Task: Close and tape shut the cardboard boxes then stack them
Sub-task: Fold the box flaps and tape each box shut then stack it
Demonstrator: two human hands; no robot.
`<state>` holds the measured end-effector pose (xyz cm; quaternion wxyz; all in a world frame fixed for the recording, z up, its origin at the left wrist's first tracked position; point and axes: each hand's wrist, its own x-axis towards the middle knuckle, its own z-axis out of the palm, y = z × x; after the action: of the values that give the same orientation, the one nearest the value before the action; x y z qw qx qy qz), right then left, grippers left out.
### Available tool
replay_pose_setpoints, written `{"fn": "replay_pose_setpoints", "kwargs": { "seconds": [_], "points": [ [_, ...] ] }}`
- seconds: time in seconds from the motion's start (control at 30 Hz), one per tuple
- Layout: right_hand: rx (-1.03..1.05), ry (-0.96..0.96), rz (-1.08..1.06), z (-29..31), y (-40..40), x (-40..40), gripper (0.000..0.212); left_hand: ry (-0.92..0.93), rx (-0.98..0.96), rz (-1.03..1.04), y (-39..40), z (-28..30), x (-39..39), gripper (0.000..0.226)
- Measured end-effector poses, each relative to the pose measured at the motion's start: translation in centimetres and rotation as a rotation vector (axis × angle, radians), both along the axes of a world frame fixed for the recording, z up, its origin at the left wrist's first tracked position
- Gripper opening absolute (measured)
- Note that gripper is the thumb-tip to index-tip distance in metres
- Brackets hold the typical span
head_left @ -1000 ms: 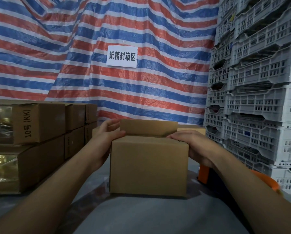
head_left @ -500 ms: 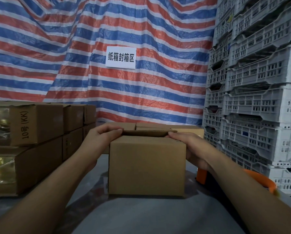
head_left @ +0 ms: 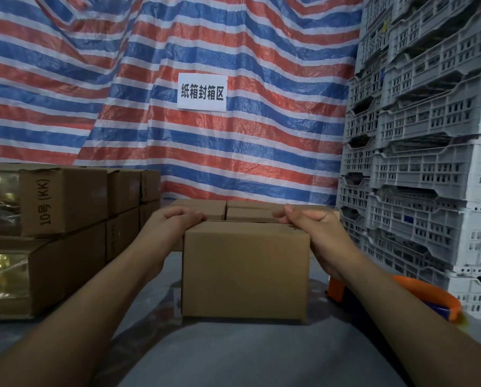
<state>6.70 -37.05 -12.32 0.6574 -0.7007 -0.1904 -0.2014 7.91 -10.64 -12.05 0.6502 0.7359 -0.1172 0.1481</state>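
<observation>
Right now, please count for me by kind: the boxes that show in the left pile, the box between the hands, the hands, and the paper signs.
boxes in the left pile: 6
box between the hands: 1
hands, left hand and right hand: 2
paper sign: 1
Total: 10

Cardboard box point(head_left: 244, 272) at table point(head_left: 261, 356) centre; stacked boxes point(head_left: 63, 219) to its left, tape dispenser point(head_left: 429, 297) to its right, crate stack point(head_left: 429, 152) far right, tarp point(head_left: 178, 79) behind.

Backdrop and storage, packing area
Striped tarp point(head_left: 261, 152) in red, white and blue, bearing a white printed sign point(head_left: 202, 91); grey perforated plastic crates point(head_left: 429, 169) stacked at right.
</observation>
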Motion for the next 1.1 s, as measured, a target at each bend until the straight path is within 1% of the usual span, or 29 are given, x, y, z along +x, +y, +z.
{"fn": "replay_pose_setpoints", "kwargs": {
  "seconds": [0.07,0.2,0.27,0.33,0.4,0.43,0.47,0.53,0.57,0.63,0.7,0.83,0.9,0.97,1.03,1.1],
  "points": [
    [-0.038,0.049,-0.015,0.0,-0.2,0.1,0.035,0.015,0.009,-0.011,0.1,0.2,0.1,0.018],
    [-0.026,0.054,-0.015,0.1,-0.1,0.2,0.028,0.083,0.051,-0.043,0.3,0.6,0.3,0.016],
    [-0.003,0.060,-0.012,0.0,0.0,0.1,0.027,0.113,0.148,-0.030,0.3,1.6,0.2,0.014],
    [0.004,0.070,-0.009,-0.1,0.1,0.2,0.028,0.103,0.413,0.042,0.0,3.3,0.1,0.012],
    [0.005,0.071,-0.009,-0.1,0.1,0.2,0.029,0.026,0.737,0.147,-1.2,5.0,-0.5,0.014],
    [0.005,0.067,-0.009,-0.1,0.1,0.2,0.030,-0.029,0.857,0.173,-2.1,5.7,-1.0,0.019],
    [0.007,0.060,-0.008,-0.1,0.0,0.2,0.031,-0.095,0.932,0.161,-3.0,6.1,-1.5,0.026],
    [0.009,0.049,0.002,-0.1,0.0,0.2,0.032,-0.188,1.034,0.024,-4.8,6.6,-2.8,0.050],
    [0.003,0.046,0.006,-0.2,-0.1,0.2,0.033,-0.193,1.100,-0.067,-5.6,6.7,-3.4,0.061],
    [0.000,0.047,0.013,-0.3,-0.2,0.4,0.031,-0.208,1.275,-0.195,-7.0,6.4,-3.8,0.071],
    [-0.001,0.047,0.009,-0.3,-0.2,0.5,0.029,-0.254,1.393,-0.224,-7.6,5.6,-3.8,0.075],
    [-0.030,0.039,0.013,-0.2,-0.1,0.2,0.028,-0.257,1.376,-0.187,-7.4,4.3,-3.4,0.072],
    [-0.067,0.031,-0.004,0.1,-0.1,-0.1,0.024,-0.250,1.368,-0.179,-7.3,4.2,-3.5,0.074],
    [-0.128,0.020,-0.043,0.8,0.0,-0.4,0.025,-0.228,1.374,-0.157,-7.3,4.1,-3.5,0.078],
    [-0.243,0.029,-0.060,1.9,0.3,-1.1,0.034,-0.204,1.388,-0.128,-7.3,4.0,-3.4,0.082],
    [-0.483,0.071,-0.056,3.5,1.0,-2.5,0.049,-0.194,1.371,-0.117,-7.2,3.9,-3.3,0.084]
  ]
}}
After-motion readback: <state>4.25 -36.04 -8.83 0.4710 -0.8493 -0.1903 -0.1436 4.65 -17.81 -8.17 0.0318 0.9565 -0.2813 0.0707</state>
